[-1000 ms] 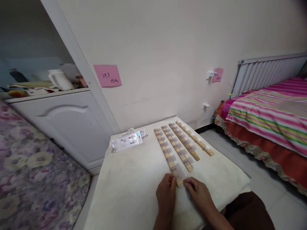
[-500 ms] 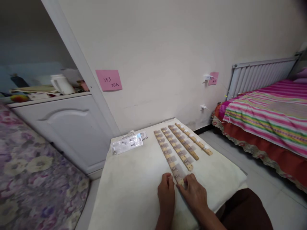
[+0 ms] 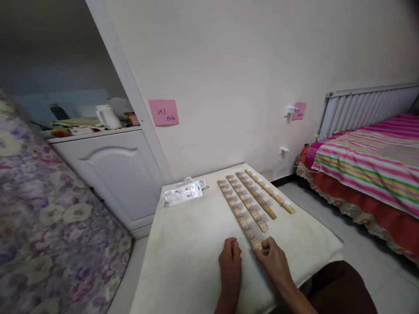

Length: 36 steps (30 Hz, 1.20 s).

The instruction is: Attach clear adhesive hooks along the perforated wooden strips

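Note:
Several long wooden strips (image 3: 248, 204) studded with small metal and white fittings lie side by side on a white cloth-covered table (image 3: 190, 244). The near end of the leftmost strip (image 3: 255, 244) is pinched by my right hand (image 3: 273, 261), fingers curled onto it. My left hand (image 3: 230, 261) rests on the cloth just left of that end, fingers curled in, a small gap from the strip; I cannot make out anything in it.
Clear plastic packets (image 3: 182, 194) lie at the table's far left corner. A floral mattress (image 3: 42, 218) stands at left, a white cabinet (image 3: 111, 170) behind. A striped bed (image 3: 369, 161) and radiator (image 3: 369, 104) fill the right. A pink note (image 3: 163, 112) is on the wall.
The view swung left. My left hand drew slightly away from the strip end; my right hand stayed on it.

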Each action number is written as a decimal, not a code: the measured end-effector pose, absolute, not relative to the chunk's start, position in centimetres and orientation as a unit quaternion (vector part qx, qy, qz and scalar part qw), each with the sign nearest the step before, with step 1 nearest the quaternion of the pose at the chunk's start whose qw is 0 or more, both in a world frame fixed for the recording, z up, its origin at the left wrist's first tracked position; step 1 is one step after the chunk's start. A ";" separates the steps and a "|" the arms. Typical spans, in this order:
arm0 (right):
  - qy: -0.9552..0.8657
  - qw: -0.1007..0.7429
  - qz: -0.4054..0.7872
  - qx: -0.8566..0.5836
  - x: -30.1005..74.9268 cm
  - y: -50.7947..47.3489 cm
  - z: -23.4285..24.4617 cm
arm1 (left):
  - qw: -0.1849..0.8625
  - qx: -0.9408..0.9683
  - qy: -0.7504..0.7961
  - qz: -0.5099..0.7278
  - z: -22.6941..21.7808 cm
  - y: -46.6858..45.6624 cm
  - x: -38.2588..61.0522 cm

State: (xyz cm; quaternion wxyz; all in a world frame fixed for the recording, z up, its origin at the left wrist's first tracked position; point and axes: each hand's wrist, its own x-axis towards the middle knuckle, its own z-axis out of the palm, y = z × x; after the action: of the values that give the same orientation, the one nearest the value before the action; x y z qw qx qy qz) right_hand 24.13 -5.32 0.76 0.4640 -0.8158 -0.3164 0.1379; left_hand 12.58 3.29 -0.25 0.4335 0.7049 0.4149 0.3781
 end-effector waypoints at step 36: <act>-0.225 0.610 0.608 -0.455 15.8 -8.6 -1.0 | 0.594 0.596 0.389 0.376 0.2 -3.3 5.5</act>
State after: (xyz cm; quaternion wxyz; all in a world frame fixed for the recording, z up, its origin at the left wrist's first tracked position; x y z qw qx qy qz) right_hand 15.77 -8.59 -1.03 0.6099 -0.4554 -0.2249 0.6083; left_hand 5.50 -3.28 0.24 0.5939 0.5955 0.3888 0.3762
